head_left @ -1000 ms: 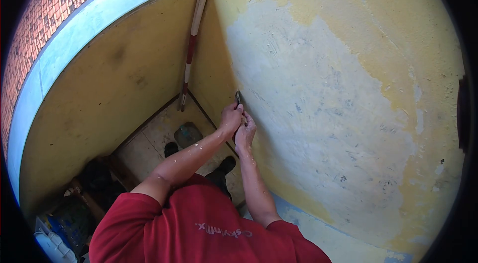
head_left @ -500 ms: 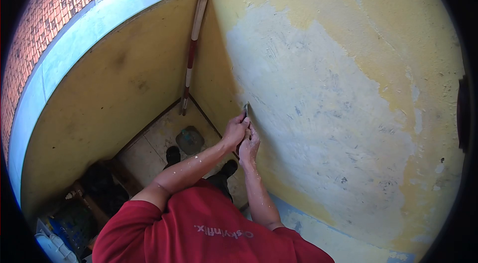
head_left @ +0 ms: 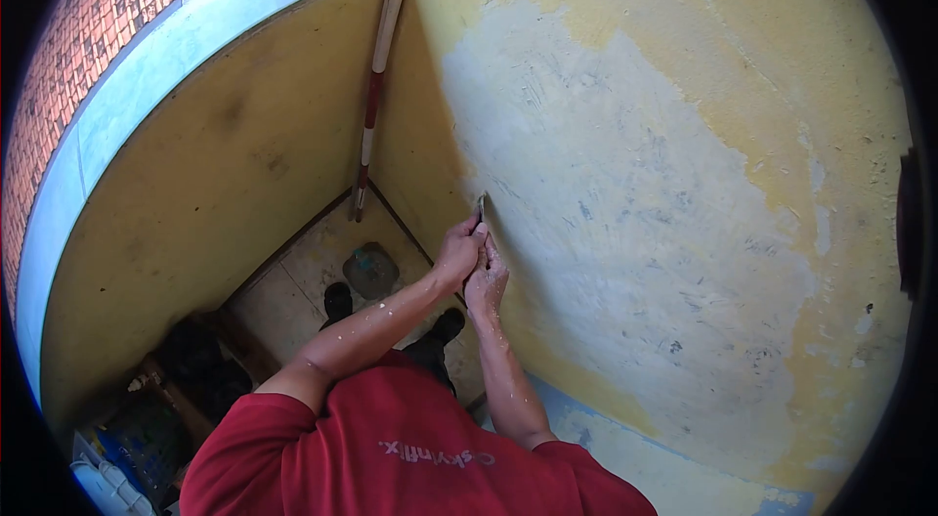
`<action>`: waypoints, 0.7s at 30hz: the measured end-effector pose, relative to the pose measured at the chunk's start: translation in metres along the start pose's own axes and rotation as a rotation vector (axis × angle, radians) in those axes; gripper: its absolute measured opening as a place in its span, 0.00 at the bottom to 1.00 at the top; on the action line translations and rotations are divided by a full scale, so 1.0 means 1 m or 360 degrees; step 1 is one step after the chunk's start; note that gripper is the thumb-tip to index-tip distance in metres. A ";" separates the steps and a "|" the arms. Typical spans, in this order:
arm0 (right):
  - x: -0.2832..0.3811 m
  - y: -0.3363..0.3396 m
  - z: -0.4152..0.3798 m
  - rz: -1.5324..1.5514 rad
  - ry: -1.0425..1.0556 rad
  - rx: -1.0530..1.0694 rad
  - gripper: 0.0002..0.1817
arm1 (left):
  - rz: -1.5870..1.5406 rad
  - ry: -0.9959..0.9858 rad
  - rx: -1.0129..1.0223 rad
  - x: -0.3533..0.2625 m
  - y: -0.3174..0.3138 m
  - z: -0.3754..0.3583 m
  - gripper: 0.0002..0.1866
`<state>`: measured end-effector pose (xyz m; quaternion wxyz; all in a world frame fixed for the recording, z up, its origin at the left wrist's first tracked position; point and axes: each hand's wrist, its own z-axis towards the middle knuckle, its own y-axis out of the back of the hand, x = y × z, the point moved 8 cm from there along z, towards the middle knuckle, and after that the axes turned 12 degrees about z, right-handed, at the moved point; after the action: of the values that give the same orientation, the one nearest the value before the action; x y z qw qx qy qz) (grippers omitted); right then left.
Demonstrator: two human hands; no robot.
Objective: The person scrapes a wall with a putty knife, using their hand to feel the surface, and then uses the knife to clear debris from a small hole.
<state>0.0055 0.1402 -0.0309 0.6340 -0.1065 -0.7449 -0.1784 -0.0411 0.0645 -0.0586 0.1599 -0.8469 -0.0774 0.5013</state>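
Note:
A thin scraper-like tool (head_left: 482,206) points up against the wall near the left edge of a large pale grey-white patch (head_left: 625,193) on the yellow wall. My left hand (head_left: 459,250) is closed around the tool. Just beside and below it, my right hand (head_left: 486,279) is closed too, its fingers pressed together at the lower part of the tool. Both hands touch each other, and pale specks dot my forearms. The tool's handle is mostly hidden by my hands.
A red and white pole (head_left: 372,110) leans in the corner. On the tiled floor (head_left: 278,296) a rounded greyish container (head_left: 370,271) stands near my feet. Dark items and a blue basket (head_left: 127,457) lie at the lower left. A low wall (head_left: 195,174) curves along the left.
My hands and the tool are almost where they were, very slightly higher in view. The whole view has shifted a little; the grip looks the same.

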 end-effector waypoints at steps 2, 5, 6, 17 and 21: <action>0.008 0.001 0.004 0.0023 0.0036 -0.0030 0.18 | 0.0052 0.0023 0.0000 0.010 -0.002 0.008 0.19; 0.010 -0.005 0.007 -0.0294 0.0011 0.0007 0.18 | 0.0147 0.0069 0.0058 0.013 0.004 0.010 0.19; 0.013 -0.003 0.001 -0.0287 0.0014 0.0003 0.18 | 0.0035 0.0069 0.0048 0.009 0.006 0.008 0.18; 0.009 0.004 -0.004 -0.0217 0.0168 0.0005 0.18 | 0.0103 -0.0129 -0.0015 0.025 -0.004 0.008 0.19; 0.016 -0.004 0.007 -0.0325 0.0018 0.0004 0.18 | 0.0228 0.0039 0.0018 0.006 0.004 0.013 0.21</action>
<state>-0.0055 0.1385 -0.0165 0.6167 -0.0281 -0.7486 -0.2419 -0.0495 0.0654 -0.0704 0.1294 -0.8553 -0.0118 0.5016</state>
